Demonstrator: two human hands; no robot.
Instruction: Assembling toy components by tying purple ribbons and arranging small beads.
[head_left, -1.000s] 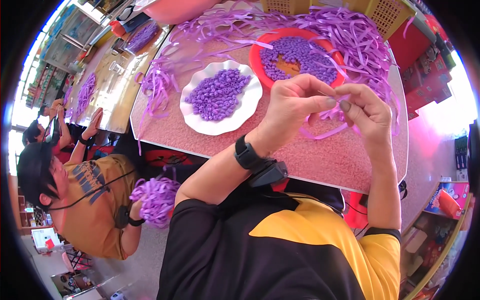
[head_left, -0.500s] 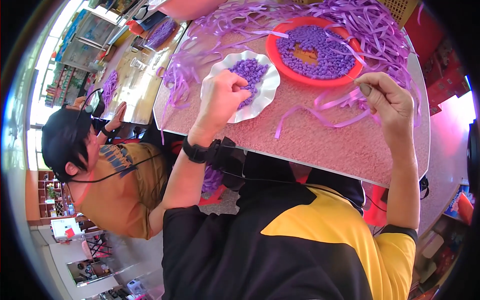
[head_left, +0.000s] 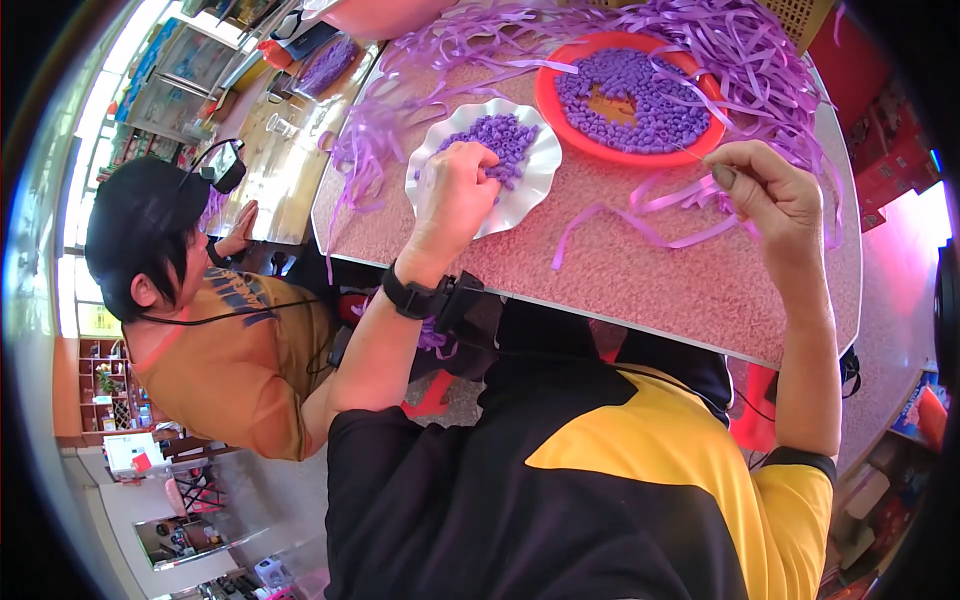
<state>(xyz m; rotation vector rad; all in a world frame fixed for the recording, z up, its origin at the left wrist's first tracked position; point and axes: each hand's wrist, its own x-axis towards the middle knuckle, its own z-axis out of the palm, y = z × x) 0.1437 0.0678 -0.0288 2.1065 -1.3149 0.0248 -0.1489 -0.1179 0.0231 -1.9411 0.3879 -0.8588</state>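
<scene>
Beside a co-worker (head_left: 225, 390) in a black cap (head_left: 145, 220) at left, with a wooden table (head_left: 265, 185) and a clear glass (head_left: 282, 126) beyond, works at a pink table (head_left: 640, 300) with loose ribbons (head_left: 362, 150) strewn along its left edge. Reaches the left hand (head_left: 455, 200), a black band (head_left: 412, 297) around its wrist, over a wavy-edged white plate (head_left: 545, 165) heaped with purple beads (head_left: 505, 133). Bunches those fingers close together at the heap; impossible to tell whether gripping a bead, with the fingertips partly hidden. Just beyond the plate, to its right, has a red basin (head_left: 552, 112) with more beads (head_left: 655, 85) spread around a bare patch. Near the basin, has a single ribbon (head_left: 690, 240) curving loosely across the table toward the right hand (head_left: 772, 195). Pinches thumb and forefinger there on a thin strand (head_left: 692, 153), too fine to identify as needle or thread, pointing toward the basin's rim. Behind, at right, has a big ribbon heap (head_left: 740, 60) beside a yellow crate (head_left: 812, 22).
</scene>
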